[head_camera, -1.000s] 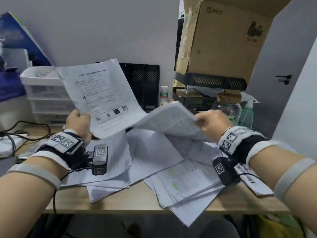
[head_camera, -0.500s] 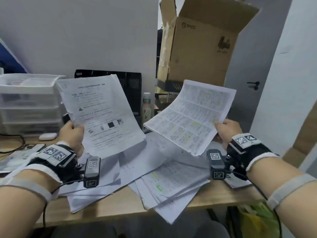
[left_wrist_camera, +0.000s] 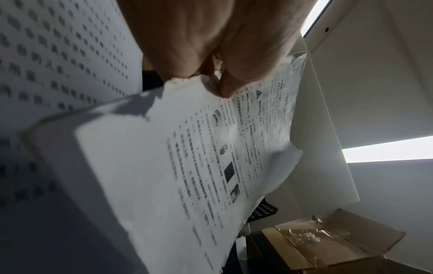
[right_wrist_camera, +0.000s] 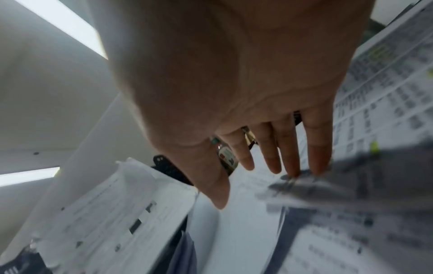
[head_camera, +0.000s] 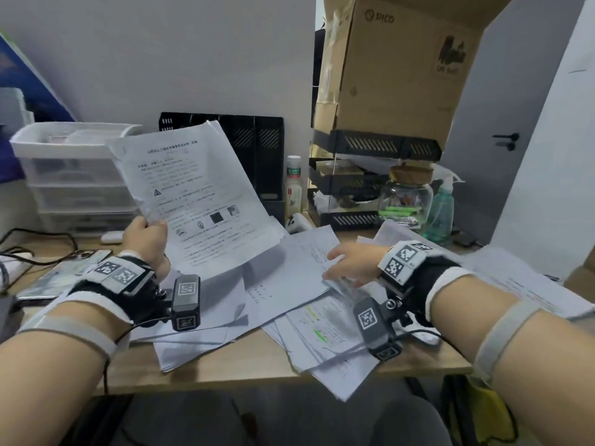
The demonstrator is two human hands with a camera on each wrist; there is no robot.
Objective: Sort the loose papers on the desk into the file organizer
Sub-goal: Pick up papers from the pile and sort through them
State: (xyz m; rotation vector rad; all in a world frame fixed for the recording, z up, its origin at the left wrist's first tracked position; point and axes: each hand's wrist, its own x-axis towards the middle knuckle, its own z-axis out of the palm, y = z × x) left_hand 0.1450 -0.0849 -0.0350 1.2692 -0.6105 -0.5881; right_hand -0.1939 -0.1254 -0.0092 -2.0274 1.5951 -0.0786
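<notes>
My left hand [head_camera: 146, 239] [left_wrist_camera: 218, 74] pinches a stapled printed sheet [head_camera: 199, 201] [left_wrist_camera: 211, 157] by its left edge and holds it up, tilted, over the desk. Behind that sheet a black upright file organizer [head_camera: 257, 149] stands against the wall. My right hand [head_camera: 349, 263] [right_wrist_camera: 269, 161] is stretched out flat and holds nothing; its fingertips [right_wrist_camera: 316, 166] touch the loose papers [head_camera: 289, 284] [right_wrist_camera: 328, 222] spread over the desk. A sheet with green highlights [head_camera: 322, 326] lies just under the right wrist. More printed pages [head_camera: 521, 284] lie at the far right.
A white plastic drawer unit [head_camera: 70, 175] stands at the back left with cables [head_camera: 38, 246] before it. Right of the organizer are a small bottle [head_camera: 293, 185], black stacked trays [head_camera: 370, 175], a glass jar [head_camera: 406, 197], a spray bottle [head_camera: 441, 210] and a large open cardboard box [head_camera: 402, 69].
My right hand has let go of the highlighted page it was holding up and has dropped, open, onto the desk pile. The left hand still holds its sheet up.
</notes>
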